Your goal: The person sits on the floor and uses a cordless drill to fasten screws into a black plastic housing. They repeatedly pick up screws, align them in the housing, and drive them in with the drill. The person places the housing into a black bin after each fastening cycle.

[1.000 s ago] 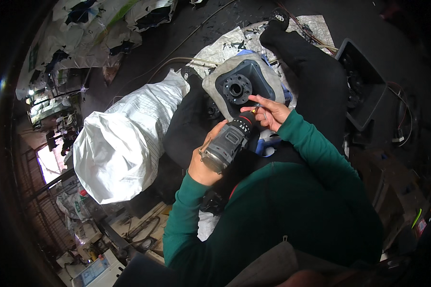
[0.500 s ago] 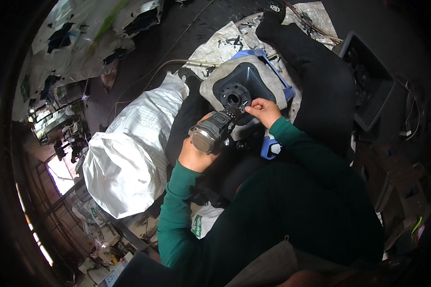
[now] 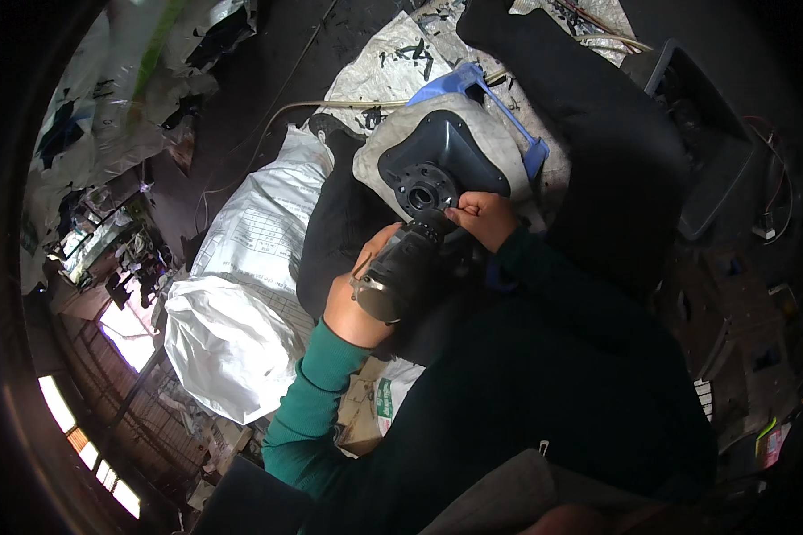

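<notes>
Your left hand (image 3: 355,308) grips the drill (image 3: 400,275), chuck (image 3: 432,223) at the flange (image 3: 430,176); whether your right hand (image 3: 487,220), at the flange's rim, grasps anything, I cannot tell. Beyond your hands, the housing (image 3: 462,152) rests on a pad (image 3: 376,159) over a blue frame (image 3: 451,85); past it, a white sheet (image 3: 375,73) covers dark floor (image 3: 277,55). Left of your left hand lies a white sack (image 3: 259,227), then a window (image 3: 128,337)

My left hand (image 3: 351,301) hides the handle of the drill (image 3: 394,275), its tip hides by the rim of the black flange (image 3: 441,189), and anything my right hand (image 3: 487,219) pinches is too small to tell.
</notes>
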`<state>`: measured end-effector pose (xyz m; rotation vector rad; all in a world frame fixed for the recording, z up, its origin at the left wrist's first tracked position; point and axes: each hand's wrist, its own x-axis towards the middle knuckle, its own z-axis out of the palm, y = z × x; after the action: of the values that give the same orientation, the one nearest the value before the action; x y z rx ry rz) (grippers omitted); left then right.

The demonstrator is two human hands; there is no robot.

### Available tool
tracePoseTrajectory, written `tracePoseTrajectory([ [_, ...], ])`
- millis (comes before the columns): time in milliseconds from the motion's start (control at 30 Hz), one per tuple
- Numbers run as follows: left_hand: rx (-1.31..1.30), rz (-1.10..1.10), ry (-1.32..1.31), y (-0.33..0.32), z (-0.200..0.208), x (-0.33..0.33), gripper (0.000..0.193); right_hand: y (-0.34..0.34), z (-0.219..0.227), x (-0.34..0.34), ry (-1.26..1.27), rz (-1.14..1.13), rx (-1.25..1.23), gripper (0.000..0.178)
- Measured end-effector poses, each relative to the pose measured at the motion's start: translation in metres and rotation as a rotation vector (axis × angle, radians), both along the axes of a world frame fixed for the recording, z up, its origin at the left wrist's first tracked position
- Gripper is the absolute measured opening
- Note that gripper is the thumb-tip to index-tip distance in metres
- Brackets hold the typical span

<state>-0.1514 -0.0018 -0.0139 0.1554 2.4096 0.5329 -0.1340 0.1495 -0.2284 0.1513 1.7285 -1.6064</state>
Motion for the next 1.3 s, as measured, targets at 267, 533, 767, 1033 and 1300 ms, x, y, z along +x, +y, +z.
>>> tracePoseTrajectory([
  [267, -0.002, 0.138, -0.042, -0.008, -0.026, 0.01, 0.043, 0.003, 0.003, 0.0, 0.02, 0.0, -0.009, 0.028],
  [533, 0.135, 0.345, 0.133, 0.007, -0.007, 0.032, 0.045, 0.0, 0.009, -0.002, 0.185, 0.047, 0.131, 0.027],
  [767, 0.252, 0.312, 0.199, 0.005, 0.026, 0.089, 0.051, 0.033, 0.017, 0.006, -0.511, -0.257, -0.323, 0.048],
  [1033, 0.349, 0.237, 0.197, 0.021, 0.016, 0.145, 0.054, 0.06, 0.052, 0.02, -0.318, 0.132, -0.654, 0.101],
  [1300, 0.385, 0.275, 0.223, 0.019, 0.016, 0.163, 0.057, 0.059, 0.072, 0.029, -0.212, 0.339, -0.621, 0.097],
])
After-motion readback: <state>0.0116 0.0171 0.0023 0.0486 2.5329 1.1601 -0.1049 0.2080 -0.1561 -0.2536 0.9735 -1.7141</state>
